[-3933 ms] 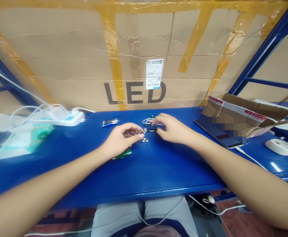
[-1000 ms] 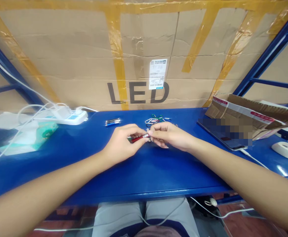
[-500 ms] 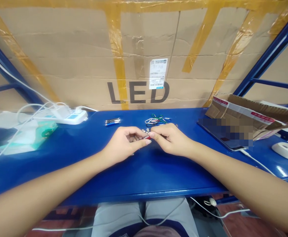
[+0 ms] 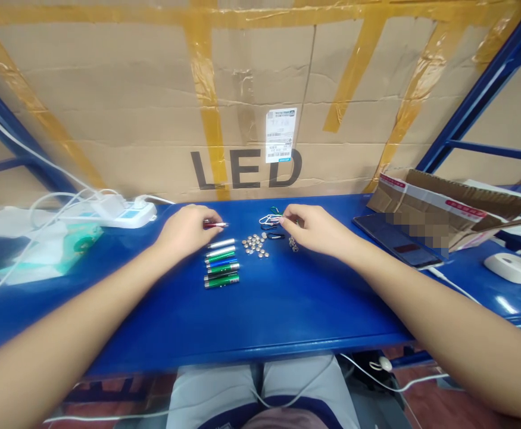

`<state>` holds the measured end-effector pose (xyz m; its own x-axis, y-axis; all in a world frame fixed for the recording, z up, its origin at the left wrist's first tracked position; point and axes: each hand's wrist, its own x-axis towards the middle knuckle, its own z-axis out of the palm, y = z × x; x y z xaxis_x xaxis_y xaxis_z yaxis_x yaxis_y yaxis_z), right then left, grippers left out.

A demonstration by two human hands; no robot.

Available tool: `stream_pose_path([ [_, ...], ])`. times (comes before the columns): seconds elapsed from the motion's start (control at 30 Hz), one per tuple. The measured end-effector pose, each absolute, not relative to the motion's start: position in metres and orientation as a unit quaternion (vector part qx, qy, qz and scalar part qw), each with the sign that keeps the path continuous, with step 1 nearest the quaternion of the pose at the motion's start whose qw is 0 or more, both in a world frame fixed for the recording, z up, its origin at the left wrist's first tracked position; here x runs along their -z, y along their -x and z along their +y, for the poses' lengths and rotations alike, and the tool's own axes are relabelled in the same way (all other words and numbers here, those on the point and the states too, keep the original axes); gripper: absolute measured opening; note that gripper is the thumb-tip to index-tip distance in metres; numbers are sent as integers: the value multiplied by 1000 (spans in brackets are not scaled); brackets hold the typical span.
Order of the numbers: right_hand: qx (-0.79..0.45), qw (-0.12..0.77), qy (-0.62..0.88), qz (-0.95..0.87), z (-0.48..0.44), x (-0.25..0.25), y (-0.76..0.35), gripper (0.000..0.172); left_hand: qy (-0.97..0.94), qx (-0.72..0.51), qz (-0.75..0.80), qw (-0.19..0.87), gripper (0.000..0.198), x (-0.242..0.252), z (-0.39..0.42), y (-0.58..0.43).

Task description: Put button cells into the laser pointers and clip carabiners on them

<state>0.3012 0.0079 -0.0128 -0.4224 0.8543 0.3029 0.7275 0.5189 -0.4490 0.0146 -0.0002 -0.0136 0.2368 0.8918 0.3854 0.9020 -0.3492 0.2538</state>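
My left hand [image 4: 186, 229] is closed around a small red metal tube, like a mini flashlight [image 4: 215, 224], its shiny end pointing right. Below it lies a row of several similar tubes [image 4: 222, 268], green, blue and silver. My right hand [image 4: 312, 227] pinches at the edge of a bunch of thin cord loops; a white cord loop [image 4: 267, 220] meets its fingertips, and a black cord loop [image 4: 275, 236] lies just below. Between the hands are scattered several silver button cells [image 4: 254, 245]. Small metal parts [image 4: 293, 243] lie under the right hand, partly hidden.
A blue table [image 4: 260, 322] carries everything, with a large cardboard sheet [image 4: 144, 107] standing behind. At left are a white power strip [image 4: 135, 214] and a green-white packet [image 4: 55, 253]. To the right lie a phone [image 4: 389, 238], an open cardboard box [image 4: 448, 208] and a white mouse [image 4: 514, 268].
My hands have come apart. The left carried the red mini flashlight left and back; the right moved to the cord loops. The row of tubes and the button cells are now uncovered.
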Motion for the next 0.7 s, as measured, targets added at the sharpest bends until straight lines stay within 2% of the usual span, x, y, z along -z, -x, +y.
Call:
stream_pose_path([
  [0.1,-96,214,486,-842,15,17,-306,12,762,168,-622,59,19,15,11,0],
  [0.2,-76,194,457,-865,16,22,-304,7,753,133,-640,78,24,20,17,7],
  [0.53,-97,185,425,-881,11,25,-298,7,763,129,-626,95,28,25,19,11],
  [0.63,-95,185,444,-872,14,25,-301,12,768,172,-615,52,22,22,15,3],
  [0.7,-94,187,432,-877,14,25,-302,13,768,191,-612,-5,26,21,11,-4],
])
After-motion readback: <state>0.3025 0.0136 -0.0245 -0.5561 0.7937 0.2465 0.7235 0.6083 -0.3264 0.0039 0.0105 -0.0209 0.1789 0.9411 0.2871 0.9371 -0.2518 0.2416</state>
